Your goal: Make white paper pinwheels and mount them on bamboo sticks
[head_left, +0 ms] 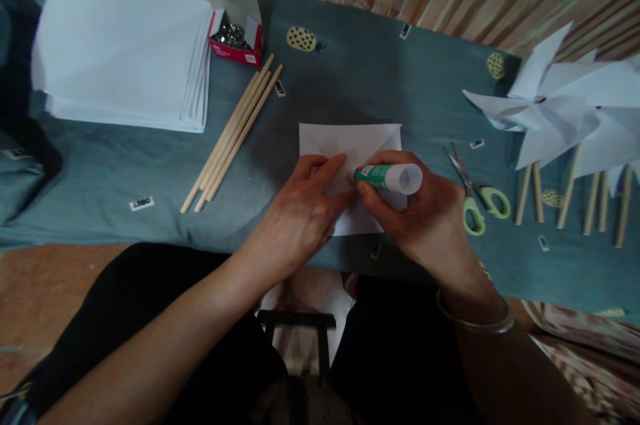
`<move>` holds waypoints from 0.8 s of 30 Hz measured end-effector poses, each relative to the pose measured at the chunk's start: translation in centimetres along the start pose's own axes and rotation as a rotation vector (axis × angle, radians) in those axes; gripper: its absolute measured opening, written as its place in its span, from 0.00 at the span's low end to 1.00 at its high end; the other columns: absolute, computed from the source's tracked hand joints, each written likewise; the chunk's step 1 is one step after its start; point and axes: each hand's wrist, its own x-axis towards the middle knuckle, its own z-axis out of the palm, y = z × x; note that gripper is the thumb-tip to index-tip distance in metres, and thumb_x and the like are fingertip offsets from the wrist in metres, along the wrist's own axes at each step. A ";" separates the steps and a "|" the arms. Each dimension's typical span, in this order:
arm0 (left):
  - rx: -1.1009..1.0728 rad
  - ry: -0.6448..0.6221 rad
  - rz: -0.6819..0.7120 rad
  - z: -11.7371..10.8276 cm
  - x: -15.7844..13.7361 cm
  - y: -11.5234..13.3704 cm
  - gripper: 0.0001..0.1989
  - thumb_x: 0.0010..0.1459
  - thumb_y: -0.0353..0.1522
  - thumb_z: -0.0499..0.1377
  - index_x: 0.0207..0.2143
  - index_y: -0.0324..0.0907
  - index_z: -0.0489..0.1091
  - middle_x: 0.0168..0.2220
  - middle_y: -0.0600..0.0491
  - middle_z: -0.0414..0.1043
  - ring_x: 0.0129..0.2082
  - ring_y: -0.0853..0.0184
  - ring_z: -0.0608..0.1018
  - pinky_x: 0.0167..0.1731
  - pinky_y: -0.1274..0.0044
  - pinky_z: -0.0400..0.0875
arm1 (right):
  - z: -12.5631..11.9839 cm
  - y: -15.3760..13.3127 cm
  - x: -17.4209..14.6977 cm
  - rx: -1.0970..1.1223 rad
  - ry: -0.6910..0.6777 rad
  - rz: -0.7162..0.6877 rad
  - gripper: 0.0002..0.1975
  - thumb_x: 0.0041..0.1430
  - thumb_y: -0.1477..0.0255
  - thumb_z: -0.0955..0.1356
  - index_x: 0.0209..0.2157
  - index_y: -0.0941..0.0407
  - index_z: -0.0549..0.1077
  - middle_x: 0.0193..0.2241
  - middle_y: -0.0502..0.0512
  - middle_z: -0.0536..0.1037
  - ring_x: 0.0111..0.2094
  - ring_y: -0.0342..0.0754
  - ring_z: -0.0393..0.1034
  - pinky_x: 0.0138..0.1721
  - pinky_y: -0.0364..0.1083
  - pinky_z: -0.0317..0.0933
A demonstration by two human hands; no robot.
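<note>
A square of white paper (350, 138) with diagonal creases lies in front of me on the cloth. My right hand (425, 211) grips a green and white glue stick (387, 177), tilted so that its tip is at the middle of the paper. Fingers apart, my left hand (313, 205) rests on the paper's left part and presses it down, its fingertips close to the glue tip. The hands hide the lower part of the sheet and the exact spot where the glue meets it.
Scissors (470, 191) with light green handles lie right of my right hand. Paper pinwheels (540, 101) on sticks fill the far right. Wooden sticks (240, 135), a red box of metal pins (235, 45) and a stack of white paper (125, 45) are at left.
</note>
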 end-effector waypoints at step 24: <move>-0.006 0.016 -0.009 0.2 0.1 0.0 0.16 0.62 0.24 0.51 0.47 0.44 0.73 0.57 0.46 0.62 0.53 0.56 0.65 0.51 0.62 0.71 | 0.3 -0.1 0.4 -0.065 0.019 -0.067 0.09 0.60 0.70 0.69 0.43 0.54 0.72 0.36 0.53 0.81 0.36 0.49 0.77 0.41 0.47 0.71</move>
